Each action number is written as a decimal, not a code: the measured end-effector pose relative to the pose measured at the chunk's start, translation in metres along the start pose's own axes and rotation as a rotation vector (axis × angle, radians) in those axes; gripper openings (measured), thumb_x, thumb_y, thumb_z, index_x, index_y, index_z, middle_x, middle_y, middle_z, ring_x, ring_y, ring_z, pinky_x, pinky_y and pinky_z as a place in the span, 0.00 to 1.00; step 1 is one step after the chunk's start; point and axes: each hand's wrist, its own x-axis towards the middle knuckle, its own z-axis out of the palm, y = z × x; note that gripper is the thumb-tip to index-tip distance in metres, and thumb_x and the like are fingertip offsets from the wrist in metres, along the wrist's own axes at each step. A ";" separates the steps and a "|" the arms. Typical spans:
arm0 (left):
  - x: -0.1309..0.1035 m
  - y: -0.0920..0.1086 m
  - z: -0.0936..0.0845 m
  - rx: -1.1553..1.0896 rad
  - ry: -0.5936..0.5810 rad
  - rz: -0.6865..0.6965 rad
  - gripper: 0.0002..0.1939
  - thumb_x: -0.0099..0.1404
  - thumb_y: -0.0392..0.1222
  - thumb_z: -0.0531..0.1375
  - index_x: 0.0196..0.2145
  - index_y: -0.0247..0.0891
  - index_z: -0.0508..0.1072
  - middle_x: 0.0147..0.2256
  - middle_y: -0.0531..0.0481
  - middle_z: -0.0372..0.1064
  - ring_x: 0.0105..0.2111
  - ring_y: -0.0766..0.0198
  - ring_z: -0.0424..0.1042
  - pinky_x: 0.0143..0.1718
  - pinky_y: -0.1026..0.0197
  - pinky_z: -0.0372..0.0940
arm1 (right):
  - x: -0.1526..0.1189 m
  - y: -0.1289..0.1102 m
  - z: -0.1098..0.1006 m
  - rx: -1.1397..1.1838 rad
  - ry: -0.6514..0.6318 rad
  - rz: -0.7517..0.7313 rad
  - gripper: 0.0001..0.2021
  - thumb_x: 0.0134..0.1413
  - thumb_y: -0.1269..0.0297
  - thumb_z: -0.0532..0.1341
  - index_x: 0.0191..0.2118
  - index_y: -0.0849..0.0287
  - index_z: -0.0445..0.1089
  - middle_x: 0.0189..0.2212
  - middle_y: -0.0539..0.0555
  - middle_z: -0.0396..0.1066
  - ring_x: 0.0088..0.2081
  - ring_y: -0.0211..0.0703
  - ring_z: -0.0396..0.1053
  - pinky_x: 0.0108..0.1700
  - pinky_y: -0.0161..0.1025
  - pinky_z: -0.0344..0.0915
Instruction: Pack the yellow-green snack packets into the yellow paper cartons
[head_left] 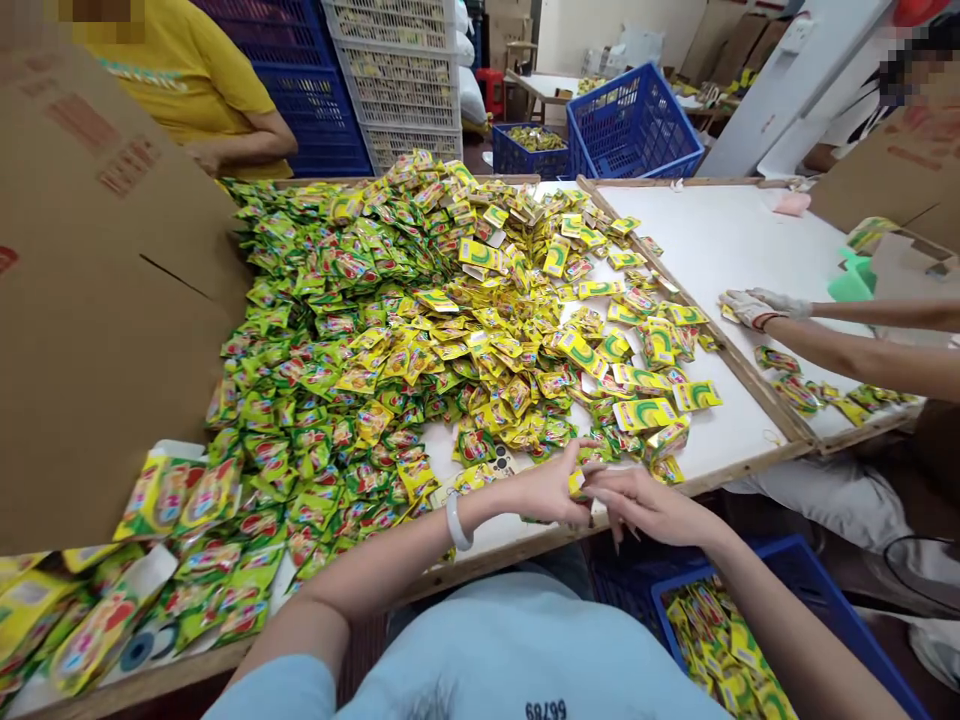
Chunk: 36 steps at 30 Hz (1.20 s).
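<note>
two bare hands of yours meet just over the near edge of the white tabletop (731,435), toward its right corner. your left hand (551,487) has its thumb and fingers closed on one small yellow packet (576,483), while the index finger is lifted. your right hand (651,503) is bent at the same packet with loosely curled fingers; i cannot tell if they pinch it, because the fingertips are partly covered. probably you hold it low and near your body so that both hands can work on it easily.

on the surface, many green and yellow sachets (300,400) make a heap from the left side to the far edge, and yellow flat packs (645,413) lie looser toward the right edge. a smartphone (504,461) rests partly covered beside your left forearm. the wooden strip (757,400) at the right edge seems to be there to stop things from sliding across.

below the near edge, a blue crate (814,580) with sachets stands under your right arm, perhaps for easy reach. a large cardboard box (90,330) covers the left corner. beyond the strip, a neighbour's gloved hands (750,308) touch the next tabletop (720,240); behind the far edge stand stacked crates (405,85).
</note>
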 end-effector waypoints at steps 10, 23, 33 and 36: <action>0.050 -0.044 -0.020 0.631 0.340 0.163 0.20 0.66 0.34 0.56 0.56 0.37 0.66 0.53 0.38 0.68 0.56 0.51 0.66 0.58 0.47 0.63 | -0.051 0.092 -0.135 -0.850 0.914 0.406 0.25 0.62 0.47 0.57 0.53 0.64 0.73 0.42 0.68 0.77 0.36 0.59 0.75 0.36 0.50 0.70; 0.074 -0.055 -0.097 1.070 0.344 0.011 0.17 0.69 0.40 0.55 0.53 0.32 0.73 0.48 0.33 0.71 0.58 0.42 0.59 0.61 0.41 0.47 | 0.070 0.131 -0.060 -0.748 0.288 0.009 0.04 0.55 0.65 0.65 0.36 0.57 0.71 0.57 0.65 0.66 0.67 0.64 0.53 0.65 0.64 0.53; 0.048 -0.038 -0.085 0.594 0.399 0.087 0.14 0.73 0.36 0.48 0.43 0.38 0.74 0.40 0.44 0.78 0.39 0.58 0.74 0.49 0.54 0.61 | 0.080 0.087 -0.020 0.343 0.553 0.043 0.24 0.47 0.40 0.68 0.26 0.55 0.60 0.33 0.53 0.69 0.40 0.46 0.69 0.46 0.43 0.68; 0.037 -0.030 -0.081 0.353 0.326 0.124 0.13 0.72 0.36 0.48 0.39 0.37 0.72 0.37 0.45 0.78 0.37 0.59 0.74 0.44 0.58 0.64 | 0.090 0.080 -0.010 0.382 0.577 0.046 0.25 0.44 0.42 0.70 0.24 0.55 0.59 0.21 0.45 0.56 0.25 0.36 0.57 0.30 0.35 0.62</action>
